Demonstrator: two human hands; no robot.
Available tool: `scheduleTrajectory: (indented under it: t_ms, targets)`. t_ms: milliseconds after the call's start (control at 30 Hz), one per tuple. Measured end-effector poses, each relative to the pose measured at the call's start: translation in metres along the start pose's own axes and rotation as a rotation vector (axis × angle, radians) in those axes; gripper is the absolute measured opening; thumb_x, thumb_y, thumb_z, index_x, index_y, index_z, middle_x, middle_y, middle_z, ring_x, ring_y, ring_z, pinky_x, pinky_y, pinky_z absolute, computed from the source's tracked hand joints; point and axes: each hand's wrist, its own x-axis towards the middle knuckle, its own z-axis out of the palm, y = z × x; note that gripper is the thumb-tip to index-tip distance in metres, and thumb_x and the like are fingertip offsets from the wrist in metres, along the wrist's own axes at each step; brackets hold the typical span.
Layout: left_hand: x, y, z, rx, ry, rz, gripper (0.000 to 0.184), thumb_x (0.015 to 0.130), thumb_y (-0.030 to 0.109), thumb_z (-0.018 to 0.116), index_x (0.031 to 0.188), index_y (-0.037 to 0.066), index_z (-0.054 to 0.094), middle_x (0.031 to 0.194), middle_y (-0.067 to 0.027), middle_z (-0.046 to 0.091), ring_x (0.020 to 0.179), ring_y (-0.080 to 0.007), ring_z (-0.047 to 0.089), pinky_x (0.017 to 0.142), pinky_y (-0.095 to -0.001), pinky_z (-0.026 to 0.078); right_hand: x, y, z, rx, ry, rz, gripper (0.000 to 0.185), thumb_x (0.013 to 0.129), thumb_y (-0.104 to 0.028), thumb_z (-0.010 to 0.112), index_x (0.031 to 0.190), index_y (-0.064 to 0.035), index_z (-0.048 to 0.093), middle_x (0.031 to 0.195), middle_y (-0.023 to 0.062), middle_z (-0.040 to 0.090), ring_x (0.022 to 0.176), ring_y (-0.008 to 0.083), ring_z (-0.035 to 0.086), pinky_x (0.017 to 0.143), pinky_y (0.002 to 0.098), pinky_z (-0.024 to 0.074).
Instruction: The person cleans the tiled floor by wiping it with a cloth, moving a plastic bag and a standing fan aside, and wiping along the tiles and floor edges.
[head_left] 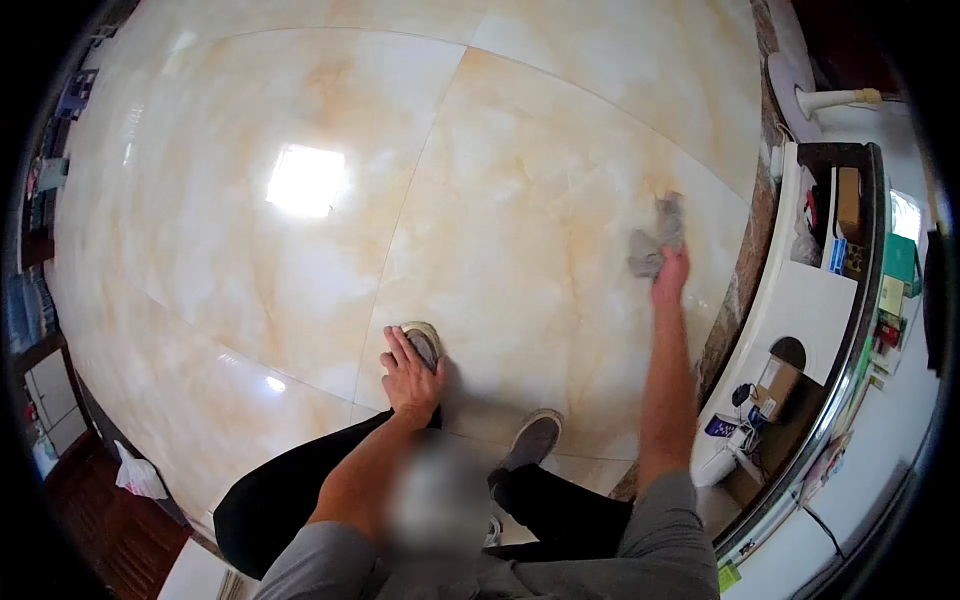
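Note:
My right hand [670, 275] reaches out over the glossy tiled floor [520, 180], closed around a bunched grey cloth [648, 255]. Parts of the cloth stick out past the fingers in two limp lobes, close to the floor. Nearer my body, my left hand [409, 378] is open with its fingers stretched forward, and nothing shows in it. It overlaps the grey shoe [424, 345] on my left foot; whether it touches the shoe, I cannot tell. My other shoe [536, 438] stands on the tiles between my two arms.
Along the right runs a white cabinet [815, 310] with a dark edge, its shelves holding boxes, cables and small items. A white stand-like object [835, 99] is at the upper right. A white plastic bag [139, 473] lies at the lower left, beside dark wooden furniture [105, 510].

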Motion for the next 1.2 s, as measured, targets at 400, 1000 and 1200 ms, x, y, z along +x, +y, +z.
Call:
scheduleTrajectory:
  t_ms: [400, 1000, 1200]
  targets:
    - [0.001, 0.003, 0.013, 0.084, 0.008, 0.012, 0.108, 0.081, 0.05, 0.069, 0.151, -0.009, 0.013, 0.159, -0.0233, 0.019, 0.116, -0.0351, 0.049, 0.081, -0.0404, 0.057, -0.099, 0.052, 0.364, -0.996, -0.542, -0.733, 0.037, 0.075, -0.003, 0.061, 0.111, -0.0049, 0.068, 0.113, 0.0133, 0.066, 0.104, 0.0328, 0.06, 0.09, 0.0451, 0.0481]
    - [0.001, 0.006, 0.006, 0.066, -0.023, -0.029, 0.105, 0.082, 0.047, 0.07, 0.151, -0.009, 0.014, 0.159, -0.0232, 0.019, 0.117, -0.0355, 0.048, 0.082, -0.0417, 0.057, -0.017, 0.004, 0.246, -1.309, -0.416, -0.829, 0.048, 0.084, -0.011, 0.06, 0.131, -0.0045, 0.057, 0.141, 0.0185, 0.051, 0.117, 0.0335, 0.055, 0.1, 0.0467, 0.043]
    - [0.001, 0.009, 0.002, 0.029, 0.002, -0.012, 0.105, 0.081, 0.047, 0.069, 0.151, -0.009, 0.014, 0.159, -0.023, 0.02, 0.116, -0.0359, 0.048, 0.08, -0.042, 0.057, -0.058, 0.004, 0.268, -1.626, -0.405, -0.651, 0.037, 0.089, -0.012, 0.056, 0.125, -0.0023, 0.059, 0.137, 0.0138, 0.051, 0.117, 0.0326, 0.053, 0.093, 0.0441, 0.0427]
